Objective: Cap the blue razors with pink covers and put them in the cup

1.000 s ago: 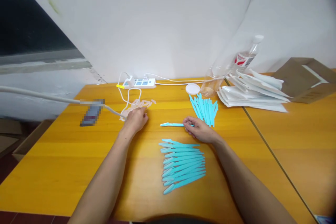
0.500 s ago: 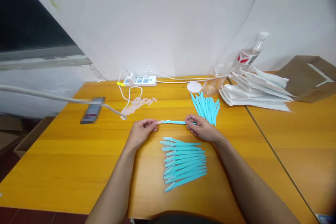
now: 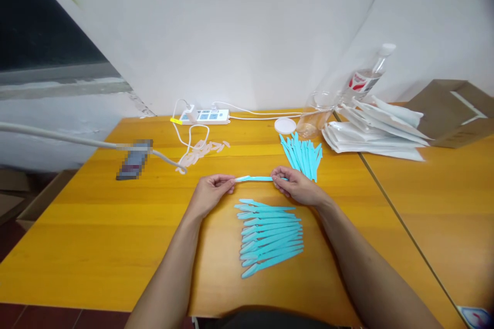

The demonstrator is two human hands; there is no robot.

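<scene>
My right hand (image 3: pixel 289 182) is closed round the handle of a turquoise eyebrow razor (image 3: pixel 260 179), held level above the table. At its other end, my left hand (image 3: pixel 214 193) pinches a small clear blade cap (image 3: pixel 238 180) that sits over the razor's blade end. Below my hands lies a row of turquoise razors (image 3: pixel 272 234), with pale covers on their left ends. Beyond my right hand is a fanned pile of razors (image 3: pixel 303 157). Several loose translucent caps (image 3: pixel 200 153) lie scattered ahead of my left hand.
Along the wall sits a power strip (image 3: pixel 210 116) with white cables. A phone (image 3: pixel 135 160) lies at left beneath a cable. At back right are a round lid (image 3: pixel 285 125), a clear jar (image 3: pixel 312 115), a bottle (image 3: pixel 365 79), white packets (image 3: pixel 374 136) and a cardboard box (image 3: pixel 443 113).
The cap in my left hand has moved right, further over the razor's blade end. My right hand keeps its hold on the handle.
</scene>
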